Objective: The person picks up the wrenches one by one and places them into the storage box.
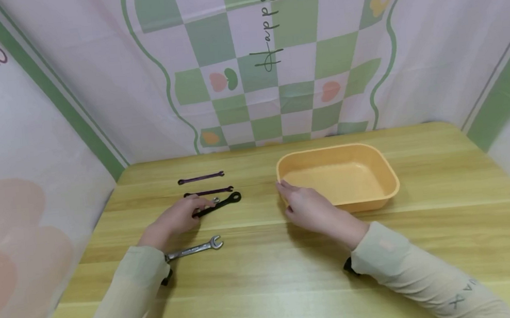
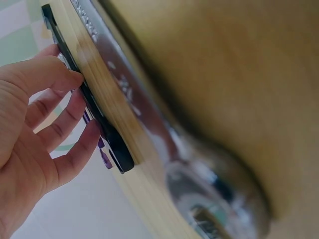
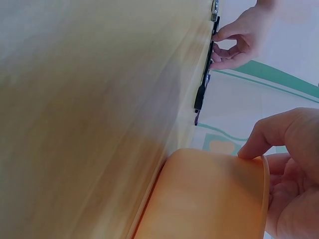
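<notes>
My left hand pinches a black wrench near the tabletop, its ring end pointing right. In the left wrist view the thumb lies on one side of the black wrench and the fingertips on the other. A silver wrench lies below that hand, partly covered by the sleeve. My right hand grips the left wall of a yellow-orange plastic bin. The right wrist view shows the thumb outside the bin's rim and the fingers inside.
Two slim purple wrenches lie behind the left hand, roughly parallel. A small metal nut is beside the black wrench. The wooden table ends at a patterned curtain behind and at the sides.
</notes>
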Tool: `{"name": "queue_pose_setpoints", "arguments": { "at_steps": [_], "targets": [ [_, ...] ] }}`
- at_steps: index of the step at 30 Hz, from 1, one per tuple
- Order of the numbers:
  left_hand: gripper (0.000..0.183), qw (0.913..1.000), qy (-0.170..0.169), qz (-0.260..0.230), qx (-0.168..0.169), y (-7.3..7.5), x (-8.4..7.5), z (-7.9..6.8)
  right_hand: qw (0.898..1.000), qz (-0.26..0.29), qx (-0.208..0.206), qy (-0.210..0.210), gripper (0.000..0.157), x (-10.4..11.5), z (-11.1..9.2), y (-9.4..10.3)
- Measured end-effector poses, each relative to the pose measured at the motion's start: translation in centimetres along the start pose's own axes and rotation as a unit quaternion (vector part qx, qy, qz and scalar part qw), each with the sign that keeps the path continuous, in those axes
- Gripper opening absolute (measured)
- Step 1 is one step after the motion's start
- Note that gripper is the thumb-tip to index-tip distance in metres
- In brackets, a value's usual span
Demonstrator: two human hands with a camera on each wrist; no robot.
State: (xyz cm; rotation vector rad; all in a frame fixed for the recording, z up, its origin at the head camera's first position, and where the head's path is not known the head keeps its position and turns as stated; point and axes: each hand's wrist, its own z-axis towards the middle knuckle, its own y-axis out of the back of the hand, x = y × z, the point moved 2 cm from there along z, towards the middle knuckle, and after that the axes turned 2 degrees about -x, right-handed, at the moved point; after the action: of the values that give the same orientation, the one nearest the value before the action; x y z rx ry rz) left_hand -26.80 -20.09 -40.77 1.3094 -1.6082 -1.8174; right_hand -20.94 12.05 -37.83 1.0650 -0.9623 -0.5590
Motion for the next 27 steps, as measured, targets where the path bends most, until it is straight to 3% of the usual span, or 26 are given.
{"name": "queue_pose_setpoints", "arguments": {
  "at_steps": [14,27],
  "targets": [
    [0.055,0.9999,-0.004,-0.012,0.0,0.01,0.11,0.03,1.0,0.013,0.015,0.003,0.064,0.73,0.49,-0.28],
    [0.057,0.9998,-0.011,-0.014,0.003,0.16,-0.36,0.21,0.997,0.064,0.043,-0.001,0.063,0.27,0.43,0.19]
  ]
}}
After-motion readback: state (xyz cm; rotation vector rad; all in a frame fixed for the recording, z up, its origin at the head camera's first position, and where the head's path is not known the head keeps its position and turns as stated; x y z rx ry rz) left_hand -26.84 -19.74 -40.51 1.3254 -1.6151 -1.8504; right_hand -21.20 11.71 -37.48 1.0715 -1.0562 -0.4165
